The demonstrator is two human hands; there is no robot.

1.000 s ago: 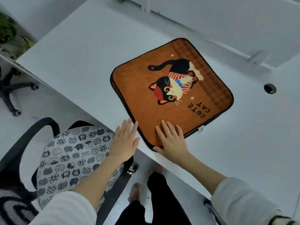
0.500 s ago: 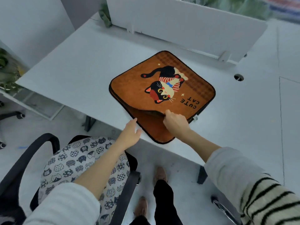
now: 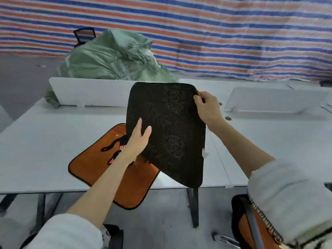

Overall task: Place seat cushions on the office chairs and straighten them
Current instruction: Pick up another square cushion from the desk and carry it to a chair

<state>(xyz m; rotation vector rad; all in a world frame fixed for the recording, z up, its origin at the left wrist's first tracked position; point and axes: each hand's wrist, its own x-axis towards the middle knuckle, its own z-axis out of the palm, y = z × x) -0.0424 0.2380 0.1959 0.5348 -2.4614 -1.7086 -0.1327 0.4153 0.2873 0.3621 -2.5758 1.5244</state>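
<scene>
Frame centre: square seat cushion, black dotted underside showing (image 3: 167, 133), held upright above white tabletop (image 3: 45, 141). Left hand (image 3: 138, 139) grips left edge; right hand (image 3: 208, 108) fingers pinch upper right corner. Second orange cat-print cushion (image 3: 89, 168) lies beneath. Advice: keep both edges taut, turn printed face up before lowering onto chair.

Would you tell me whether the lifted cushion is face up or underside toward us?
Underside toward us: the lifted cushion shows its dark dotted backing, held by both the left hand and right hand.
</scene>
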